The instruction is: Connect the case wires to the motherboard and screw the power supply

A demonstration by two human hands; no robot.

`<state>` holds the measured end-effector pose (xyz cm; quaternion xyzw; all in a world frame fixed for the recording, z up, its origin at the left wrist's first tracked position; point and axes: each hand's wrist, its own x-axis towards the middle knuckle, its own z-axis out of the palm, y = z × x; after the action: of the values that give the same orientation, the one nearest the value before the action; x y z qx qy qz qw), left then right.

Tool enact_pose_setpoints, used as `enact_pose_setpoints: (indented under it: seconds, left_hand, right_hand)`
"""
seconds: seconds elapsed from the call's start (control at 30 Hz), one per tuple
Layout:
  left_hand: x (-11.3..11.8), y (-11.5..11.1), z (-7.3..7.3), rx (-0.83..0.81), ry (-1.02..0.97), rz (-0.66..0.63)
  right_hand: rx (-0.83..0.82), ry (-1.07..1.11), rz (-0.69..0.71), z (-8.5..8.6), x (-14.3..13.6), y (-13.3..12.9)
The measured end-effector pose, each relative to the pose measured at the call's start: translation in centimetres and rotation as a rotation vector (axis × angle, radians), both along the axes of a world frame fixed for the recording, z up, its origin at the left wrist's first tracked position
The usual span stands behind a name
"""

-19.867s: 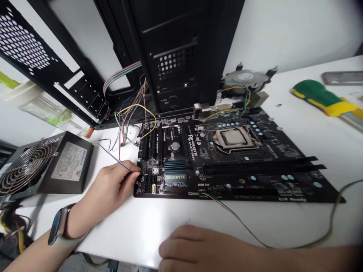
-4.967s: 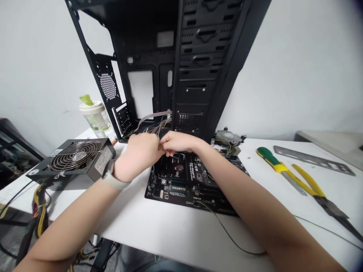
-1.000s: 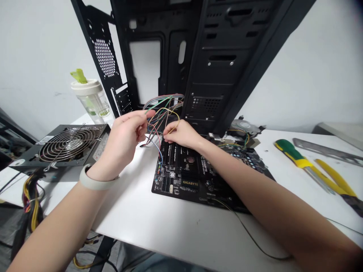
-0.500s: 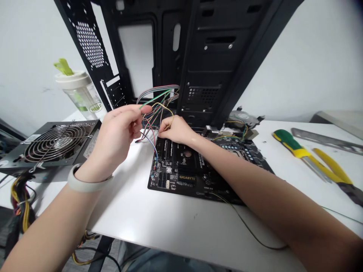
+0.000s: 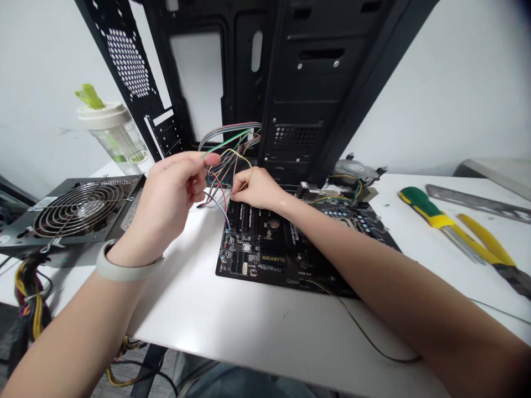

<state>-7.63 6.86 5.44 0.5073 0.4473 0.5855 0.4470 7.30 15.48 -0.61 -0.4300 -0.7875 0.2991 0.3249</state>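
1. Standing upright at the back of the white table (image 5: 257,337), the black computer case (image 5: 298,72) is open toward the camera, and thin coloured wires (image 5: 232,143) spill from its lower edge.
2. Lying flat in front of it, the Gigabyte motherboard (image 5: 290,243) sits where it did a second ago; only the view has dipped slightly.
3. Resting at the left edge, the power supply (image 5: 78,213) shows its fan grille, with a plastic bottle (image 5: 114,135) behind it.
4. Lying well apart to the right are a green-and-yellow screwdriver (image 5: 431,215) and yellow-handled pliers (image 5: 489,254).
5. Raised above the board's left edge, the left hand (image 5: 174,199) has closed its fingertips on the green wire, a little higher than half a second ago.
6. Just beside it, the right hand (image 5: 257,188) pinches the yellow wire loop, barely shifted; the bundle looks more spread, so single leads are being sorted out.
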Motion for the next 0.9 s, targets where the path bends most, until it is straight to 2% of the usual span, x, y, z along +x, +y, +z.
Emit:
enact_pose_setpoints:
  seconds: [0.63, 0.9]
  left_hand:
    - [0.23, 0.06, -0.02, -0.011, -0.028, -0.003]
    - [0.16, 0.21, -0.06, -0.002, -0.017, -0.001]
  right_hand:
    - [0.002, 0.026, -0.034, -0.22, -0.03, 0.23]
    - [0.034, -0.037, -0.016, -0.11, -0.02, 0.1]
